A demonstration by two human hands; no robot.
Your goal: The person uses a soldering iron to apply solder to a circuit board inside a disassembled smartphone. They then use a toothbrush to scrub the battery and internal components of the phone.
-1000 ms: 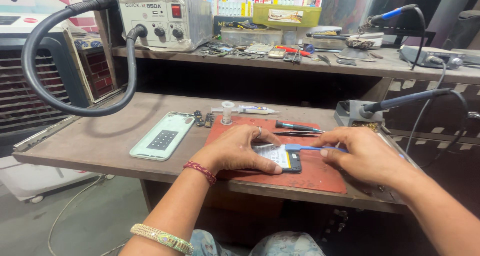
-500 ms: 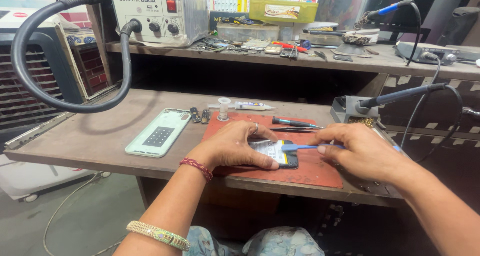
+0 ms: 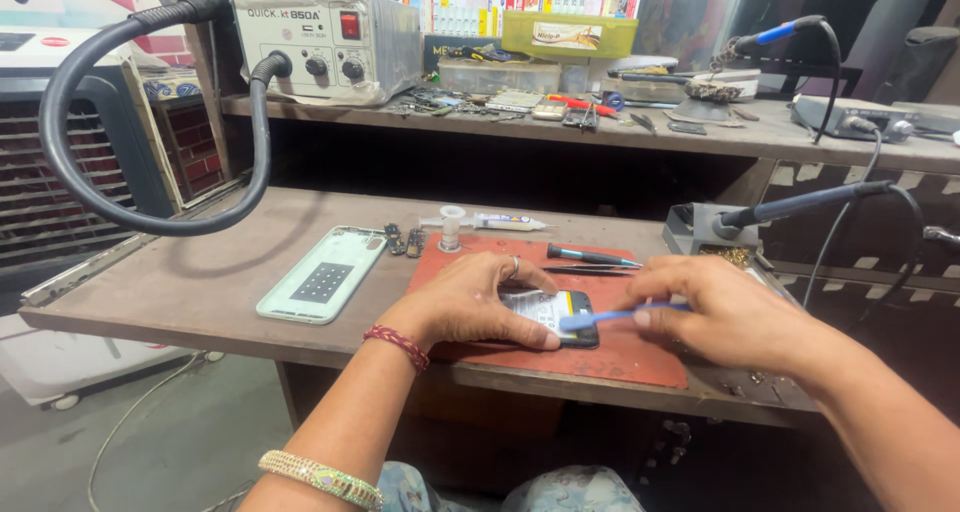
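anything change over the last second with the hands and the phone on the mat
Almost nothing. The left hand still presses down on the opened phone, and the right hand keeps its grip on the blue pry tool, tip at the phone's right edge. The red mat, the pale green back cover and the screwdriver lie where they were. Only the camera view shifted slightly.

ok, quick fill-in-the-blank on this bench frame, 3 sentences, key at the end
1. The left hand presses the opened phone down on the ____ work mat.
2. The right hand holds a flat pry tool coloured ____.
3. The pale green back cover lies on the bench to the ____ of the mat.

Missing words: red; blue; left
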